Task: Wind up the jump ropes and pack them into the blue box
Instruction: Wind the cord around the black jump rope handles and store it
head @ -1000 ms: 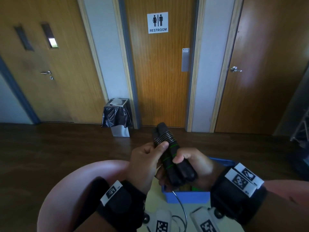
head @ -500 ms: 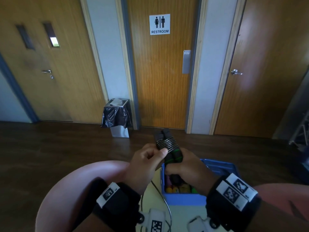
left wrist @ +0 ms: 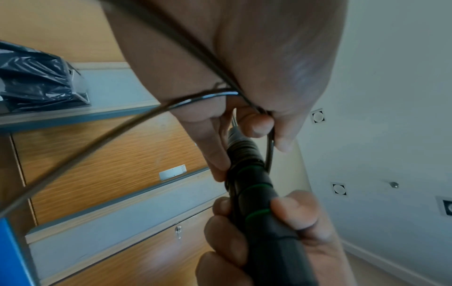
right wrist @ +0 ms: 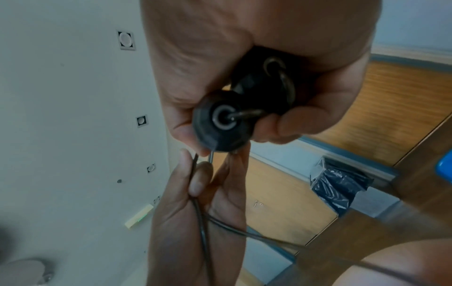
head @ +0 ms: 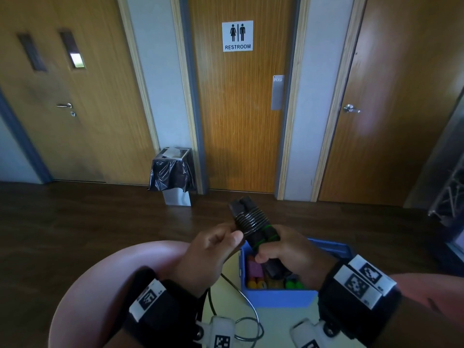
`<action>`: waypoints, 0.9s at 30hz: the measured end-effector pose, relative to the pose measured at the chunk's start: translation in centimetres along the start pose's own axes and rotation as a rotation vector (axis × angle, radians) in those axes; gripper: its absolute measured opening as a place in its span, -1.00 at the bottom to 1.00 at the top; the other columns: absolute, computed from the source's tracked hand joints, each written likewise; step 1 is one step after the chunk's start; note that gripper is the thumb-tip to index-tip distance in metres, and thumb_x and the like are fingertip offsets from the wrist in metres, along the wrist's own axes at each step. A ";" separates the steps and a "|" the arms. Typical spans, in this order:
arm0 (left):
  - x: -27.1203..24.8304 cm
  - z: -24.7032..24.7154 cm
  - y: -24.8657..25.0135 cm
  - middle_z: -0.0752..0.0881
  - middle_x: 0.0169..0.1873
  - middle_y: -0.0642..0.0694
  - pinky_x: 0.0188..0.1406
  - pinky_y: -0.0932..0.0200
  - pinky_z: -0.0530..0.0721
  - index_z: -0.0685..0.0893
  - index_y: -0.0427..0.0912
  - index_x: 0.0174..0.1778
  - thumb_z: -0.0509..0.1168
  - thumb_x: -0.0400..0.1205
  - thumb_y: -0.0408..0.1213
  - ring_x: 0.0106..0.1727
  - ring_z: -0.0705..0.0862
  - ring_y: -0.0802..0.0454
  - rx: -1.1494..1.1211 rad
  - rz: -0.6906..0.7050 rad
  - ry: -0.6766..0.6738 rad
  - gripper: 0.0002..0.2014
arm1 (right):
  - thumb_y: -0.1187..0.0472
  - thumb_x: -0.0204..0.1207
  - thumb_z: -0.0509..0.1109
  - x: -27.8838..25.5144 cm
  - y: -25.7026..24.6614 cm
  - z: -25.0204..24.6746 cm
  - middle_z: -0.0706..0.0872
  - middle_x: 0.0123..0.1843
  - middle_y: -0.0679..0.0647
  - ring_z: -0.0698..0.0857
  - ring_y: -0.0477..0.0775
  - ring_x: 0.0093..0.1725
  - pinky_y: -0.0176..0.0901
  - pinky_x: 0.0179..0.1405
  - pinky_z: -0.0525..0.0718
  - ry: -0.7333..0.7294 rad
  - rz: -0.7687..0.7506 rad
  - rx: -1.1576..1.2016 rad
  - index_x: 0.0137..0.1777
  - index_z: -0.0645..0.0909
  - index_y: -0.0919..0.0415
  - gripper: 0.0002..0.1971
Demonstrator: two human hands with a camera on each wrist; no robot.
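My right hand [head: 281, 249] grips the two black jump rope handles [head: 253, 229] with green rings, held together and tilted up to the left, over the blue box [head: 276, 296]. Thin dark cord is wound in tight turns round the handles' upper part [head: 249, 221]. My left hand [head: 216, 247] pinches the loose cord [left wrist: 269, 152] beside those turns. The rest of the cord hangs down in a loop [head: 248, 320] below the hands. From the right wrist I see the handles' end caps [right wrist: 221, 123] and the cord running through my left hand's fingers [right wrist: 200, 178].
The blue box stands on a pale table [head: 276, 320] and holds coloured items [head: 256, 271]. In front lie a dark wooden floor, a lined bin [head: 173, 174], and three wooden doors, the middle one marked RESTROOM [head: 237, 36].
The handles have come lower and slightly right, over the blue box. The left hand has carried the cord round the handles, and more of the box's contents show.
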State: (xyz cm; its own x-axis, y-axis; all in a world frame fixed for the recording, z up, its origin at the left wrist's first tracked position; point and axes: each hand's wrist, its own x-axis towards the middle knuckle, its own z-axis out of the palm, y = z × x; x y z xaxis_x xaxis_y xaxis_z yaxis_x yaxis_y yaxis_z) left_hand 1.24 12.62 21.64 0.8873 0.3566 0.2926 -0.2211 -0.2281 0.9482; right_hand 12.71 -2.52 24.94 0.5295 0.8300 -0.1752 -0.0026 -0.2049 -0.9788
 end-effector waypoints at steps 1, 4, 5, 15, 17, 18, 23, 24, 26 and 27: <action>0.0 -0.1 -0.4 0.53 -0.44 0.11 -0.17 0.08 0.42 0.55 -0.01 -0.44 0.29 0.63 -0.01 -0.32 0.49 0.16 -0.023 -0.027 -0.001 -0.67 | 0.25 0.03 0.54 0.0 0.0 -0.1 0.66 -0.30 0.18 0.65 0.17 -0.31 -0.09 -0.32 0.59 0.008 0.007 -0.024 -0.23 0.61 0.23 -0.71; -0.2 -0.2 -0.9 0.47 -0.49 0.09 -0.24 0.13 0.39 0.46 0.00 -0.47 0.31 0.61 -0.02 -0.40 0.44 0.17 -0.103 -0.089 -0.016 -0.66 | 0.21 0.01 0.56 -0.2 0.1 -0.3 0.67 -0.26 0.20 0.68 0.18 -0.27 -0.03 -0.26 0.61 0.017 0.024 -0.048 -0.16 0.64 0.25 -0.64; -0.3 -0.1 -1.1 0.57 -0.46 0.05 -0.22 0.13 0.44 0.51 -0.06 -0.43 0.33 0.60 -0.02 -0.37 0.53 0.16 -0.147 -0.090 -0.018 -0.68 | 0.21 0.00 0.56 -0.3 0.1 -0.3 0.67 -0.23 0.22 0.68 0.21 -0.24 0.02 -0.22 0.61 0.013 0.028 -0.033 -0.12 0.64 0.26 -0.60; 0.2 1.5 -0.8 0.67 0.14 -0.52 0.20 -0.29 0.56 0.61 -0.54 0.11 0.53 0.53 -0.03 0.18 0.67 -0.36 -0.618 -0.062 0.037 -0.42 | 0.20 0.02 0.49 -1.6 -1.5 1.6 0.55 -0.30 0.26 0.55 0.14 -0.46 -0.18 -0.59 0.50 -0.191 -0.019 0.414 0.13 0.60 0.33 -0.42; 0.7 1.4 -0.1 0.72 -0.01 -0.47 -0.02 -0.12 0.68 0.65 -0.54 0.08 0.58 0.45 0.07 -0.01 0.74 -0.28 -0.583 -0.072 0.027 -0.34 | 0.22 0.02 0.49 -2.1 -1.8 2.0 0.49 -0.40 0.17 0.49 0.09 -0.56 -0.23 -0.62 0.47 -0.281 0.028 0.549 0.08 0.49 0.31 -0.44; 0.9 1.5 0.2 0.73 -0.09 -0.43 -0.11 -0.07 0.69 0.66 -0.53 0.07 0.60 0.40 0.11 -0.11 0.75 -0.23 -0.587 -0.069 0.017 -0.30 | 0.22 0.01 0.52 -2.1 -1.8 2.0 0.47 -0.41 0.17 0.48 0.09 -0.57 -0.22 -0.59 0.48 -0.332 0.046 0.602 0.05 0.47 0.29 -0.44; 1.1 2.1 1.7 0.69 0.20 -0.50 0.26 -0.31 0.45 0.46 -0.73 0.23 0.59 0.42 0.07 0.16 0.67 -0.33 -0.599 -0.093 0.041 -0.11 | 0.02 0.15 0.47 -2.1 -1.9 1.2 0.67 -0.22 0.26 0.72 0.26 -0.27 -0.02 -0.26 0.69 -0.481 0.141 0.522 0.00 0.62 0.26 -0.55; 1.1 2.2 1.8 0.68 0.16 -0.51 0.19 -0.33 0.44 0.45 -0.74 0.15 0.61 0.40 0.07 0.11 0.64 -0.36 -0.588 -0.109 0.061 -0.11 | 0.00 0.24 0.38 -2.2 -2.1 0.9 0.71 -0.11 0.32 0.73 0.31 -0.15 0.05 -0.17 0.71 -0.472 0.164 0.428 0.04 0.67 0.28 -0.56; 1.4 2.2 1.4 0.66 -0.10 -0.43 -0.01 -0.26 0.48 0.57 -0.56 -0.15 0.69 0.26 0.05 -0.09 0.57 -0.31 -0.551 -0.145 0.133 -0.28 | 0.02 0.37 0.31 -2.4 -2.4 0.8 0.72 0.02 0.36 0.74 0.33 -0.05 0.13 -0.07 0.74 -0.370 0.226 0.253 0.11 0.68 0.32 -0.57; 1.6 2.2 1.2 0.62 -0.24 -0.37 -0.10 -0.19 0.52 0.57 -0.40 -0.35 0.73 0.18 0.03 -0.18 0.56 -0.25 -0.502 -0.158 0.182 -0.39 | 0.08 0.44 0.34 -2.4 -2.5 1.0 0.74 0.01 0.32 0.77 0.30 -0.06 0.19 -0.04 0.77 -0.267 0.223 0.170 0.12 0.67 0.29 -0.65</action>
State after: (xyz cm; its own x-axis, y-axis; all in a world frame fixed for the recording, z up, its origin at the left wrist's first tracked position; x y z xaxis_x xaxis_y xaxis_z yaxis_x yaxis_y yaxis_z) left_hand 3.25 10.92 23.02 0.8507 0.5125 0.1167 -0.2966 0.2847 0.9116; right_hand 10.59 -3.52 27.67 0.2602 0.8855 -0.3850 -0.2449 -0.3252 -0.9134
